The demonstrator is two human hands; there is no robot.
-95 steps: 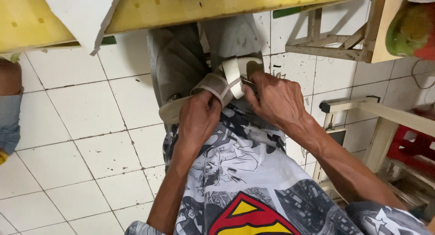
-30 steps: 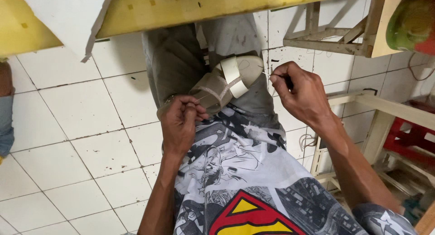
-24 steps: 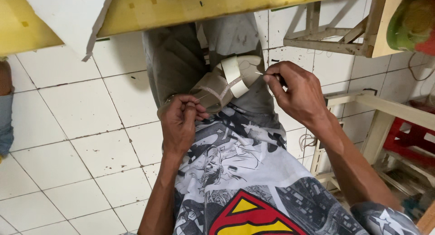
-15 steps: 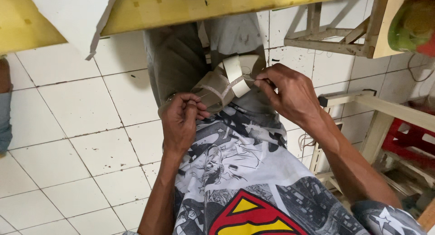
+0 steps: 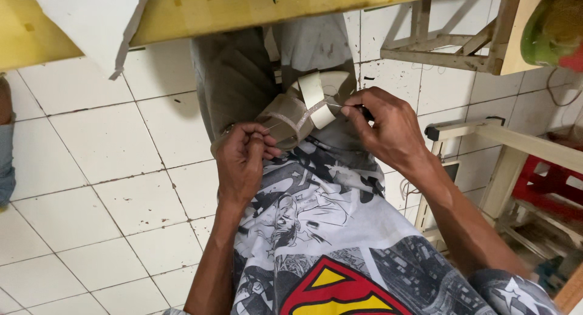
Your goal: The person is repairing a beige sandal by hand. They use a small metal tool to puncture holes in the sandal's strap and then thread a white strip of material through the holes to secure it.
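Head: yellow table (image 5: 243,11) overhangs sandal (image 5: 297,111).

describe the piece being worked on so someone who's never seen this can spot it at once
Start at the yellow tabletop along the top edge and drop to the person's lap below it. There the left hand and right hand meet on a beige sandal upper. It is the only curved, looped piece, with pale crossed straps, set against grey trousers and white floor tiles.
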